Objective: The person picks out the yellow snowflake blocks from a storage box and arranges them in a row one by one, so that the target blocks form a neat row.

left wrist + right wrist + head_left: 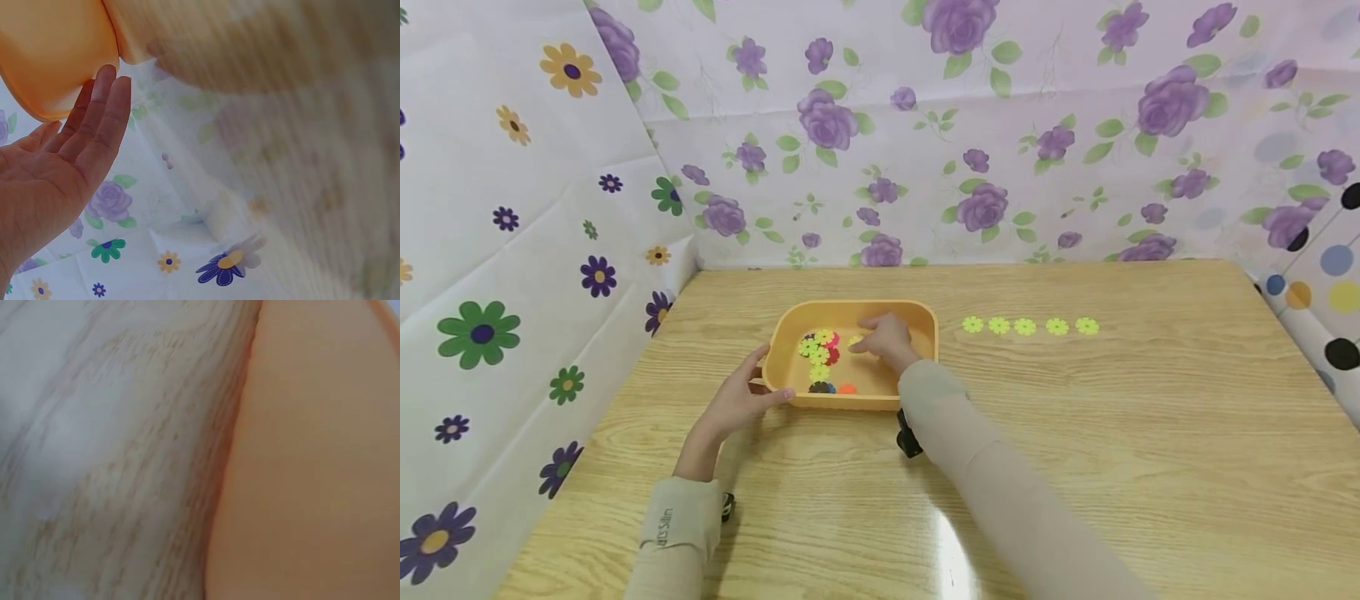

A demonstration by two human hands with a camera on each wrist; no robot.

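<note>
An orange plastic basket (850, 402) stands on the table. Inside it, mostly toward the left, lie flower-shaped plastic pieces (820, 357), yellow-green, red, dark, blue and orange. My left hand (747, 398) holds the basket's front left corner, thumb on the front rim and fingers along the left end; the left wrist view shows those fingers against the outer wall. Reaching over the basket's right part, my right hand (891, 340) has thumb and forefinger spread apart. A yellow piece (854, 340) shows by its fingertips. The right wrist view shows the basket wall, not the hand.
On the wood-grain table (1120, 433), a row of several yellow-green flower pieces (1025, 327) lies right of the basket. A flower-print cloth (880, 133) hangs behind the table, with another on the left and a dotted one at the right.
</note>
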